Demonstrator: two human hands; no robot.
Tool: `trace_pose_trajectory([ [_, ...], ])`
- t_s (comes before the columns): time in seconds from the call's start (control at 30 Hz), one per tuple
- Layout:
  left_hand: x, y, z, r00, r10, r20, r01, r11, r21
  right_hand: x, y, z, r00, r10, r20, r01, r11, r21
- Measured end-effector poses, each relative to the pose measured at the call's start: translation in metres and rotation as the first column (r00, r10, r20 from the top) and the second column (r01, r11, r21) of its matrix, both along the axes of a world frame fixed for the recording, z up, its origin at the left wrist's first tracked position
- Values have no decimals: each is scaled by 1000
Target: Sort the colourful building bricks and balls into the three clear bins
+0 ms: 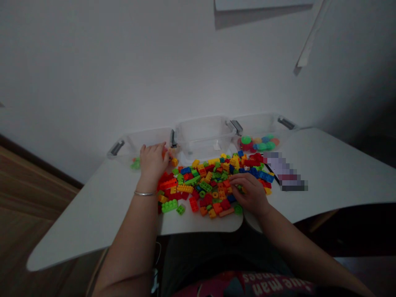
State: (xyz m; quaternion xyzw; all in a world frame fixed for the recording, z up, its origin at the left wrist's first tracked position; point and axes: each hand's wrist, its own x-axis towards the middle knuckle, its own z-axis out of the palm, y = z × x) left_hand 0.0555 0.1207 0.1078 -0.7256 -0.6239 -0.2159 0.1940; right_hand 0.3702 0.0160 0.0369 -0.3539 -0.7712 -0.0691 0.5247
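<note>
Loose plastic toy building bricks (205,187) lie in a wide, mixed-colour pile on the white tabletop. My left hand (154,161) is over the front of the left clear plastic box (148,135), fingers stretched and apart, with nothing visible held in them. Orange and red pieces show beside its fingertips. At the right part of the pile, my right hand (251,193) reaches in with its thumb and forefinger slightly apart. Its fingertips are close to an orange brick (227,183); the other fingers partly hide what lies beneath.
A middle clear box (204,134) stands behind the pile. The right clear box (261,123) contains green, red and blue pieces (262,144). A blurred-out phone-like object (284,171) lies right of the bricks. The white table (328,165) backs onto a wall.
</note>
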Motion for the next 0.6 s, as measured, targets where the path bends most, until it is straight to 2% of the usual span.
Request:
trace_pose_trajectory([
  [0.17, 2, 0, -2, 987, -105, 122, 96, 992, 79, 0, 1, -2, 1000, -7, -5, 6, 999, -42],
  [0.3, 13, -12, 3, 969, -159, 188, 138, 983, 124, 0, 3, -4, 1000, -12, -20, 10, 997, -79],
  [0.47, 32, -41, 5, 975, -186, 117, 190, 982, -17, -1, 6, -3, 998, -61, -7, 60, 995, -82],
  [0.6, 50, -61, -12, 946, -297, 134, 311, 944, -109, -1, 9, -4, 997, -71, 1, 71, 994, -86],
])
